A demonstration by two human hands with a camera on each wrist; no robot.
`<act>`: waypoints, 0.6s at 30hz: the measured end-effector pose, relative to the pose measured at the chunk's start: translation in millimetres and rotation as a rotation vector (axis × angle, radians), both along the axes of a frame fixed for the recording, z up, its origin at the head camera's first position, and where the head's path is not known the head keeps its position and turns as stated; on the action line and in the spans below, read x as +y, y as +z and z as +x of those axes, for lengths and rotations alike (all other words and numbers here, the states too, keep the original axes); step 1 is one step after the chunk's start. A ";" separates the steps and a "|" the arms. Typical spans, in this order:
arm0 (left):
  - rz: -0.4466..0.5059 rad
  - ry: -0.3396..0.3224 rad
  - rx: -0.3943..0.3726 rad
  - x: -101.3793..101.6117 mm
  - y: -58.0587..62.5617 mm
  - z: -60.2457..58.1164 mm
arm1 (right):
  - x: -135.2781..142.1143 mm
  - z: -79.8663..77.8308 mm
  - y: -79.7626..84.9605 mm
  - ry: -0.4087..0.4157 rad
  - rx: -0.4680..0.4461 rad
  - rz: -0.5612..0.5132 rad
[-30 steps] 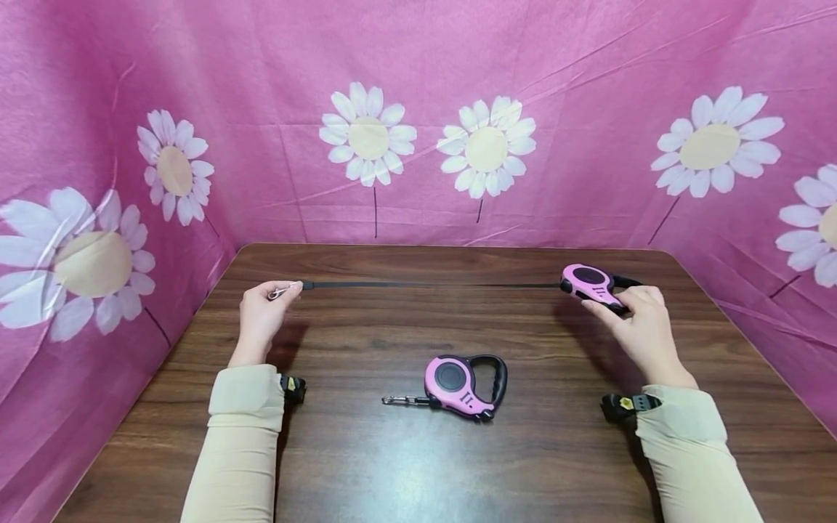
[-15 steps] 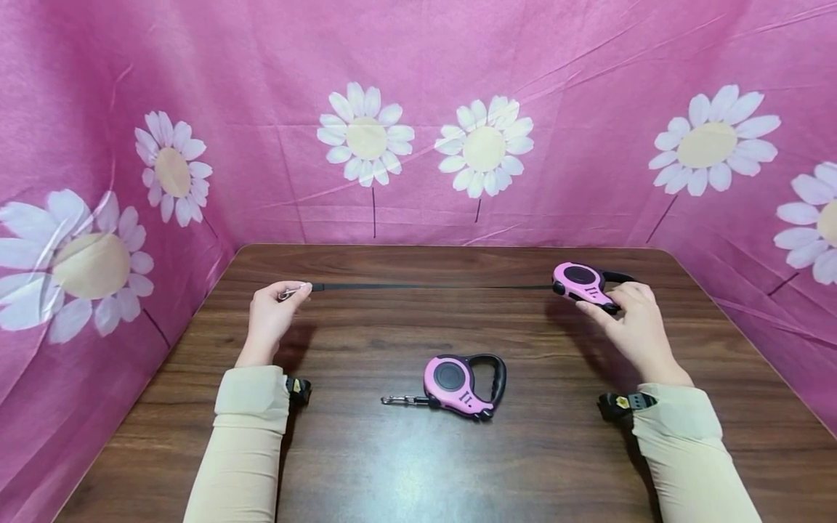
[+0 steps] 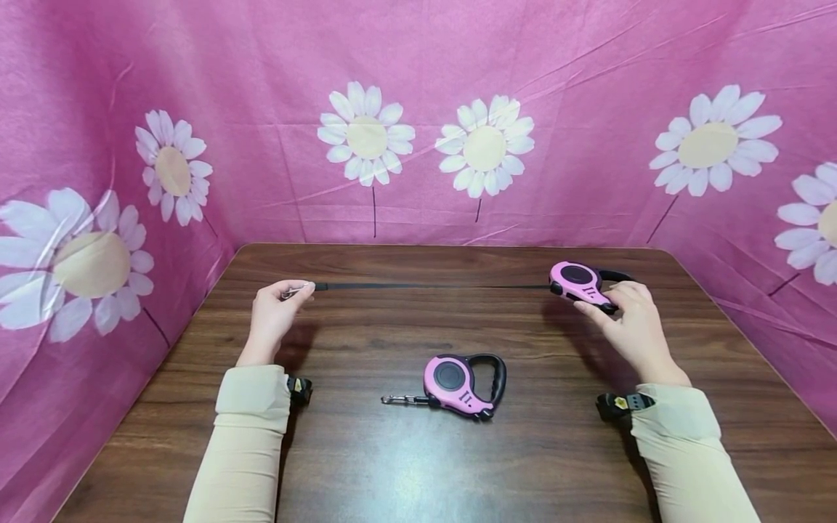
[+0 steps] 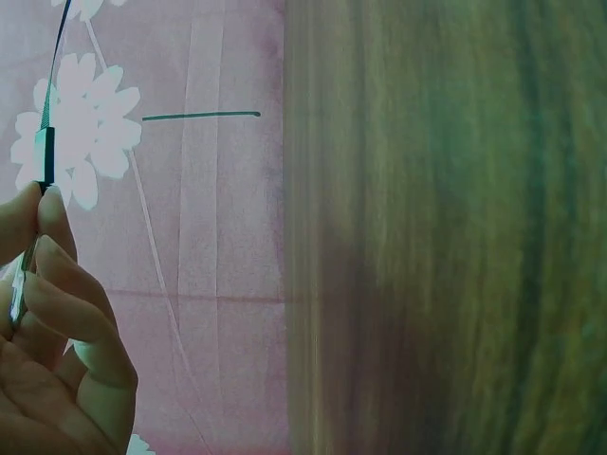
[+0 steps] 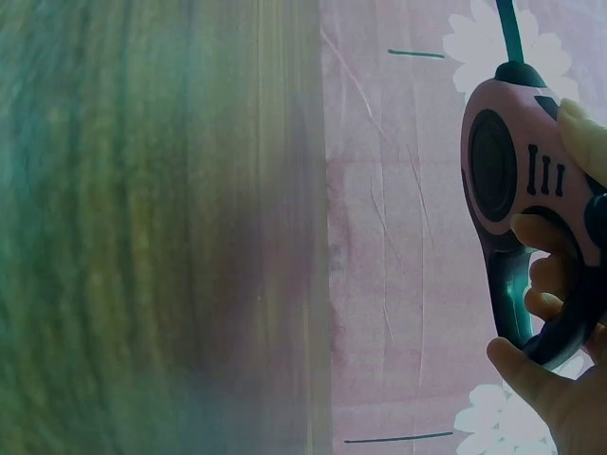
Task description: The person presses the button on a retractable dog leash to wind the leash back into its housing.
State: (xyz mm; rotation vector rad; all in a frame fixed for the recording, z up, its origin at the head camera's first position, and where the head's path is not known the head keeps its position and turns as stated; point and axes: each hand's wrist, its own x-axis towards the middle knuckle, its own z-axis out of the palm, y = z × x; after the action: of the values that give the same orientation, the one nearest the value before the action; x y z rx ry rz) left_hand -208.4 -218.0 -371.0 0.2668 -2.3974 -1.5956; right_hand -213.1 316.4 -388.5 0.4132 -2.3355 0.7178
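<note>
On table (image 3: 543, 465), one resting leash (image 3: 451, 378); left hand (image 3: 271, 316), right hand (image 3: 636, 330) hold second leash (image 3: 575, 277).

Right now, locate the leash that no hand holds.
In the head view, the leash lies on the table between the left sleeve and right sleeve, nearer the camera than the strap; its clip points left.

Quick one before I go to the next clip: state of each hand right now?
Left hand: closed, holding the metal clip ending the black strap.
Right hand: closed, gripping the pink-and-black retractable leash.
</note>
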 end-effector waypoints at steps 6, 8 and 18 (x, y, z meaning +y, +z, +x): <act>0.001 -0.006 -0.004 0.1 0.0 -0.5 | -2.6 -0.5 -0.4 0.008 -0.005 0.015; 0.002 -0.005 0.001 0.1 -0.6 -1.4 | -3.0 -0.5 -0.6 0.010 -0.003 0.017; -0.010 -0.034 -0.019 1.2 -0.8 -1.8 | -7.6 0.1 0.2 0.020 -0.008 0.019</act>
State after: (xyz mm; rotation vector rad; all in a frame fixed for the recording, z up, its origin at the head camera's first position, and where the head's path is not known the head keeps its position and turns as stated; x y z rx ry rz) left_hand -210.2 -216.8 -371.9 0.2418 -2.4367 -1.6017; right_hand -213.0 308.8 -388.3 0.4439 -2.3501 0.7086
